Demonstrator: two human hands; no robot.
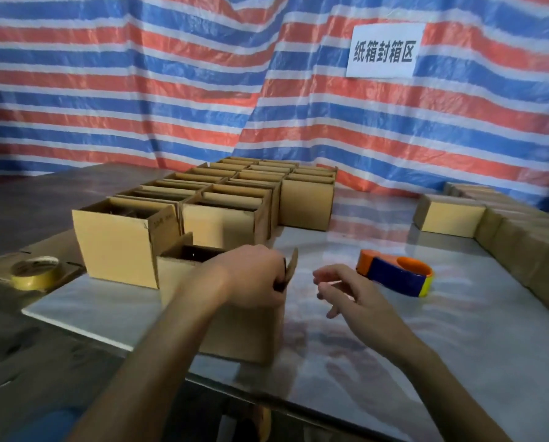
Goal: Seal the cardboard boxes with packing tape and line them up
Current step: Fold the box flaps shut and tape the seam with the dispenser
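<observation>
Cardboard box [247, 336], the nearest one, stands open-topped on the pale desk [426, 330] directly in front of the person. Head view: the left hand [254, 275] reaches across the box top, and its grip is closed on the upright flap [293, 263] at the box's right edge, so the box lies under and left of that grip. The right hand [346, 288] hovers just right of the flap with its grip open, fingers loosely spread and holding nothing. The tape dispenser [394, 272] lies on the desk just beyond the right hand. A tape roll [37, 271] lies far left. Rows of open boxes [234, 193] stand behind, and closed boxes [451, 215] line the right edge.
</observation>
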